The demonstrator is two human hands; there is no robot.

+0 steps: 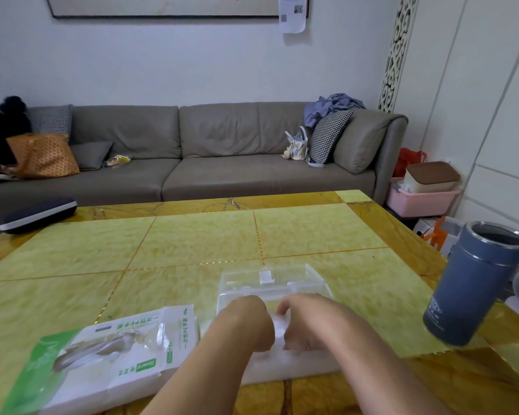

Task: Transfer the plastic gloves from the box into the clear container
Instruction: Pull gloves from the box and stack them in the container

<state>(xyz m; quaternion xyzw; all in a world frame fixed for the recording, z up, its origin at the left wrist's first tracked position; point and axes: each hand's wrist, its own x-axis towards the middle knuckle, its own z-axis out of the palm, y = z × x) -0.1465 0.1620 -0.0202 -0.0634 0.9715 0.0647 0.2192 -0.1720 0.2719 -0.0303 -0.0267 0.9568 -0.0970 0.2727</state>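
Observation:
A clear plastic container [274,280] with a hinged lid stands on the yellow table, just beyond both hands. A pale stack of plastic gloves [285,365] lies flat on the table under my wrists. My left hand [246,323] and my right hand [307,322] are close together over the stack's far end, fingers curled and pinching the whitish glove material between them. The green-and-white glove package [111,357] lies to the left, near the table's front edge. The fingertips are hidden by the backs of the hands.
A blue-grey metal flask [474,283] without a cap stands at the right edge of the table [192,244]. A dark glasses case [38,215] lies at the far left. A grey sofa [210,151] runs behind the table.

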